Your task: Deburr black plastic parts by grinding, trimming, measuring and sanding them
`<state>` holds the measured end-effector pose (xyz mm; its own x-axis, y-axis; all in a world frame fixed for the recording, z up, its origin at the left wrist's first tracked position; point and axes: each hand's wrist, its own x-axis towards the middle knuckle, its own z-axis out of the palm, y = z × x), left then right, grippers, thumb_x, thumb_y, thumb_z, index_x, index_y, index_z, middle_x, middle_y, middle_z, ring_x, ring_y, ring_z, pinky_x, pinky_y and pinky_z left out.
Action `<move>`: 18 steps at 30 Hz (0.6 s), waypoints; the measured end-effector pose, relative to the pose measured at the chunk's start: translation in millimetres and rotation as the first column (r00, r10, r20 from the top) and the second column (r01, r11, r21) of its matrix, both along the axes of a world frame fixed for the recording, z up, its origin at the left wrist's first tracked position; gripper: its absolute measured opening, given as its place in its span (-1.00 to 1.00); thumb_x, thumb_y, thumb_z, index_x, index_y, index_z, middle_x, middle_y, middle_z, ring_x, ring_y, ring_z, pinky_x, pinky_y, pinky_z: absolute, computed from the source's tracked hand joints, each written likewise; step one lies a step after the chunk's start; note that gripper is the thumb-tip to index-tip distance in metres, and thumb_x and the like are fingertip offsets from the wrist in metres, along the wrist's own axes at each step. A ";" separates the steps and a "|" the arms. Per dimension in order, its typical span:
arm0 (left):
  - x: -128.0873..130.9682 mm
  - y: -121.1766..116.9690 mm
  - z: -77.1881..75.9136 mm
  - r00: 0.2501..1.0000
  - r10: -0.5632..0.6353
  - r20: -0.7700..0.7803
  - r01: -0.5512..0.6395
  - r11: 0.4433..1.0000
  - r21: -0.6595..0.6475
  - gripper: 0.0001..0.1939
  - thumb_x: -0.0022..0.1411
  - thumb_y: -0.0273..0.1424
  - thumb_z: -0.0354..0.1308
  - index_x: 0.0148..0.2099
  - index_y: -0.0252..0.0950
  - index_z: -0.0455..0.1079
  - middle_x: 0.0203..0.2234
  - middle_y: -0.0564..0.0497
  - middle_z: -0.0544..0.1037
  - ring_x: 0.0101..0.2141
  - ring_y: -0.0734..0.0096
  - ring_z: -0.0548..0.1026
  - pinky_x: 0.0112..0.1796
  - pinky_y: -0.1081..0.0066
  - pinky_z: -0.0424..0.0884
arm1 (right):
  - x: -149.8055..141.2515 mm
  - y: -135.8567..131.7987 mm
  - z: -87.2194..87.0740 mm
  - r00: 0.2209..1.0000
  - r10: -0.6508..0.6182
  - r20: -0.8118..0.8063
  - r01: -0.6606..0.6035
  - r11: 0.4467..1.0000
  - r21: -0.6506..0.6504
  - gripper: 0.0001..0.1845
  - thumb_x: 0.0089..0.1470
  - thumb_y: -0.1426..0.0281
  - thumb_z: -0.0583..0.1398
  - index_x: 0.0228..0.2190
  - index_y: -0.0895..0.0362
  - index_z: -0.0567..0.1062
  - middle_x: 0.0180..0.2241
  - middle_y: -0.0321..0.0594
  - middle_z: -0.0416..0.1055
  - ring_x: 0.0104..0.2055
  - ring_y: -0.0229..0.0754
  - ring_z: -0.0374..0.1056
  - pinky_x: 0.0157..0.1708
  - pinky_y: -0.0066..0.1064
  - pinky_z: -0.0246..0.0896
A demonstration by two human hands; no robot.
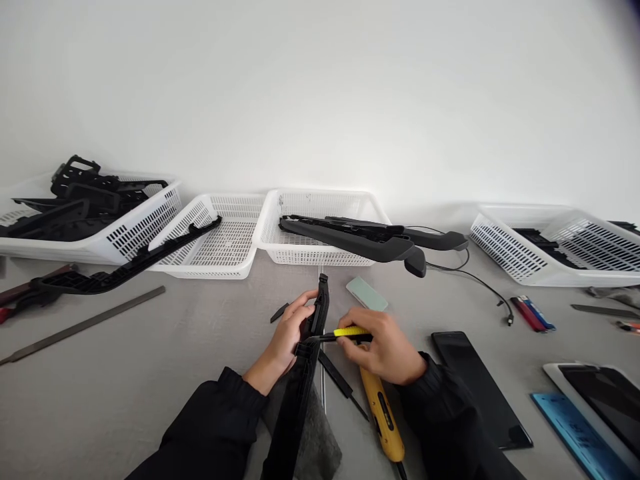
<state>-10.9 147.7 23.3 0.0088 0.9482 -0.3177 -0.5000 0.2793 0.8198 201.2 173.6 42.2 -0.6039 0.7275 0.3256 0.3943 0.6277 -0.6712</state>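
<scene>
My left hand (pixel 289 337) is closed round the upper part of a long black plastic trim piece (pixel 300 380), which slants up and away from me. In my right hand (pixel 387 343) is a knife (pixel 353 331) with a yellow and black handle. Its thin, dark front end points left and meets the trim piece near my left fingers; the exact contact is hard to make out. A grey cloth (pixel 320 433) lies beneath the piece. Below my right hand rests a yellow corded power tool (pixel 383 417), with a slim black tool (pixel 340 380) beside it.
White baskets (pixel 220 273) line the wall, several holding black parts. A long trim piece (pixel 165 253) leans over one basket's rim. Around me lie a file (pixel 95 325), a pale green block (pixel 367 293), a black phone (pixel 480 387), a tablet (pixel 605 400), a blue strip (pixel 580 427) and a cable (pixel 493 290).
</scene>
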 end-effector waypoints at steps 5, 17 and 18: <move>-1.7 1.3 0.3 1.000 -0.011 0.018 0.011 1.000 0.000 -0.40 0.07 -0.18 0.42 0.14 -0.29 0.53 -0.55 0.14 0.52 -0.58 0.43 0.41 -0.49 0.45 0.31 | 3.1 3.1 -2.0 0.987 -0.159 0.006 0.159 0.987 0.039 -0.94 0.27 0.40 0.24 -0.30 0.07 0.52 -0.38 -0.27 0.56 -0.38 -0.16 0.46 -0.35 -0.37 0.24; -2.3 1.3 -0.4 0.998 0.001 0.063 -0.002 1.000 0.028 -0.32 0.10 -0.18 0.41 0.24 -0.33 0.52 -0.54 0.13 0.53 -0.62 0.48 0.38 -0.52 0.45 0.30 | 6.6 4.0 0.0 0.970 -0.242 -0.009 0.241 0.966 0.091 -0.94 0.28 0.40 0.25 -0.30 0.06 0.52 -0.38 -0.27 0.57 -0.38 -0.16 0.47 -0.35 -0.37 0.26; -2.6 1.2 -0.5 0.998 0.005 0.061 -0.006 1.000 0.027 -0.32 0.10 -0.18 0.41 0.24 -0.33 0.52 -0.55 0.14 0.51 -0.62 0.48 0.38 -0.52 0.45 0.29 | 6.7 3.9 0.4 0.976 -0.219 -0.011 0.219 0.972 0.086 -0.94 0.28 0.40 0.25 -0.30 0.06 0.52 -0.38 -0.27 0.57 -0.38 -0.17 0.47 -0.35 -0.38 0.26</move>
